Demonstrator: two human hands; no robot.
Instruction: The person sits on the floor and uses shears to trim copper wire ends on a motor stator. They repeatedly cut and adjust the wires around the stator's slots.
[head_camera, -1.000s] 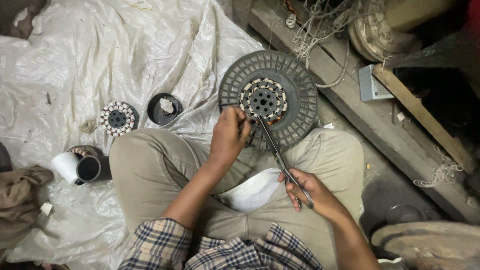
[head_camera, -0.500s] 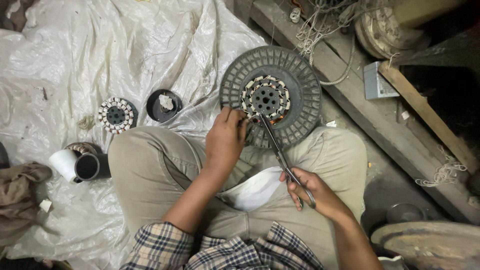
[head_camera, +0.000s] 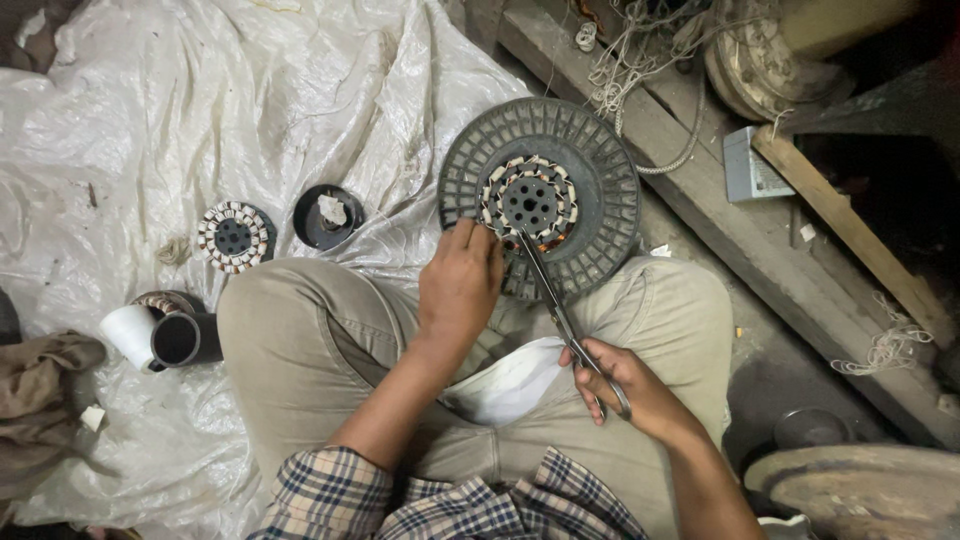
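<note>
A round grey ribbed motor housing (head_camera: 600, 180) rests against my knees, with a wound stator (head_camera: 530, 200) of copper coils and white insulation in its middle. My left hand (head_camera: 460, 285) grips the housing's near rim beside the stator. My right hand (head_camera: 625, 385) holds the handles of long metal scissors (head_camera: 555, 300). The blades reach forward and their tips touch the stator's near edge. I sit cross-legged in tan trousers with a white cloth (head_camera: 505, 385) in my lap.
A crumpled white plastic sheet (head_camera: 150, 130) covers the floor. On it lie a second small stator (head_camera: 233, 237), a black round cap (head_camera: 327, 216), and a white roll beside a black tube (head_camera: 160, 338). At right are wooden planks (head_camera: 800, 260), tangled string and a small grey box (head_camera: 745, 165).
My left hand has stayed on the housing rim. The scissors and my right hand have shifted only slightly at the stator's near edge.
</note>
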